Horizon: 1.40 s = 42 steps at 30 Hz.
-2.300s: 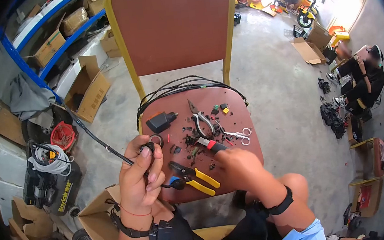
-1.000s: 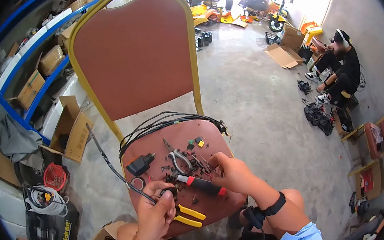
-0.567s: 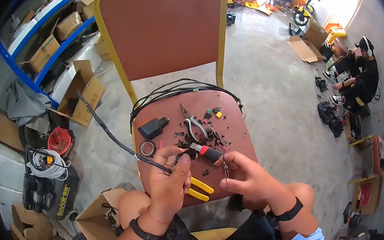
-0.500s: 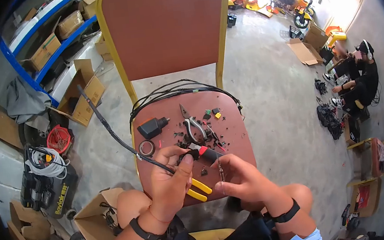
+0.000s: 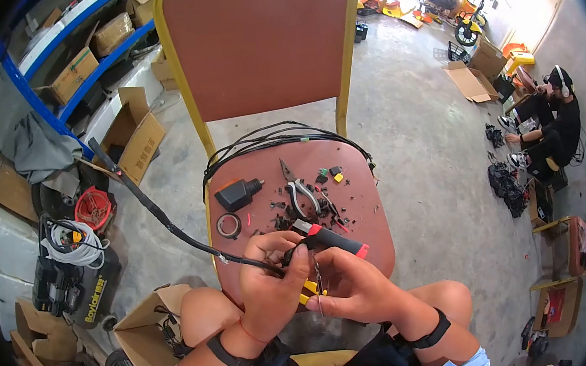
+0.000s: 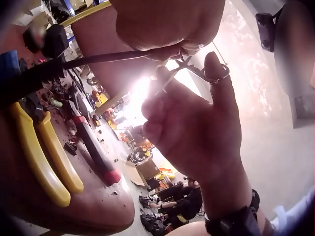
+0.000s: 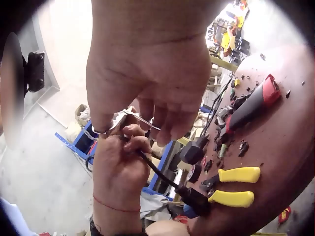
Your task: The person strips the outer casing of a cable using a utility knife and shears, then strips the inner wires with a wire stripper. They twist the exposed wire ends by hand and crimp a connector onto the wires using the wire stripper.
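Note:
My left hand (image 5: 271, 285) grips a long black cable (image 5: 161, 218), whose wrapped length rises to the upper left in the head view. Its thumb and fingertips pinch a short black part of it near the right hand. My right hand (image 5: 364, 283) holds small silver scissors (image 6: 197, 71), with the thumb through one ring. In the left wrist view the blades point to the left fingertips. Both hands are close together above the front of a red chair seat (image 5: 374, 246). A red and black utility knife (image 5: 338, 239) and yellow-handled wire strippers (image 7: 236, 174) lie below.
Grey-handled pliers (image 5: 301, 196), a tape roll (image 5: 228, 225), a black bottle-shaped part (image 5: 237, 194) and black scraps lie on the seat. Coiled black cables (image 5: 281, 138) lie along its back. An open carton (image 5: 154, 326) stands at the left knee. A seated person (image 5: 558, 119) is at right.
The right hand has let go of the utility knife, which now lies on the seat, and has picked up the scissors. It has moved left to the left hand, which still holds the cable.

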{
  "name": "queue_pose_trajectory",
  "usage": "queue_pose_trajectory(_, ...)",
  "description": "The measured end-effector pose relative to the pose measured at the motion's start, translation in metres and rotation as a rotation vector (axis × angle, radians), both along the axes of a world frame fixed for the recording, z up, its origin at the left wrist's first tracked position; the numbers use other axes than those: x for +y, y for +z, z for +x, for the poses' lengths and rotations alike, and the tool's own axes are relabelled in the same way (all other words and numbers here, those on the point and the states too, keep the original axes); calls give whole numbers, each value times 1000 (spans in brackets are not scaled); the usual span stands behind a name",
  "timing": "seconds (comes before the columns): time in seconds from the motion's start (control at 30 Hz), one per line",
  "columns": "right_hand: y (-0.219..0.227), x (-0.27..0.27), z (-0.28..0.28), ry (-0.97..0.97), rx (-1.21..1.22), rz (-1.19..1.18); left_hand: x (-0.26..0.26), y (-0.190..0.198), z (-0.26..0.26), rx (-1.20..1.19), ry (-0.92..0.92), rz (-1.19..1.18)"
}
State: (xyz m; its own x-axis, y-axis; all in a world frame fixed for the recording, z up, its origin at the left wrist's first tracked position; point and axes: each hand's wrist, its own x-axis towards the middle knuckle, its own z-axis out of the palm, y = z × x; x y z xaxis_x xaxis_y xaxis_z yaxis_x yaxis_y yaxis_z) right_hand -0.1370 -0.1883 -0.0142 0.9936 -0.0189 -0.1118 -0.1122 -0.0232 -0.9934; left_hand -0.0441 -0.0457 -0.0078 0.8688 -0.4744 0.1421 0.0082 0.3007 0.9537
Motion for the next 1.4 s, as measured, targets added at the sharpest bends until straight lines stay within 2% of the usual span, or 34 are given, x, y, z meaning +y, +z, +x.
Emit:
queue_pose_trajectory(0.17, 5, 3, 5, -12, 27, 42, 0, -5, 5, -117, 15, 9)
queue_pose_trajectory(0.4, 1, 0, 11, -12, 28, 46, 0, -4, 8, -101, 31, 3)
queue_pose_trajectory(0.6, -2, 2, 14, -32, 22, 227, -1, -2, 9, -150, 58, 67)
queue_pose_trajectory(1.0, -4, 0, 16, -17, 3, 134, 2, 1, 13, -176, 54, 91)
queue_pose_trajectory(1.1, -12, 1, 17, -36, -67, 93, 3, 3, 13, -152, 52, 103)
queue_pose_trajectory(1.4, -5, 0, 16, -32, -4, 49, 3, 2, 12, -112, 51, 68)
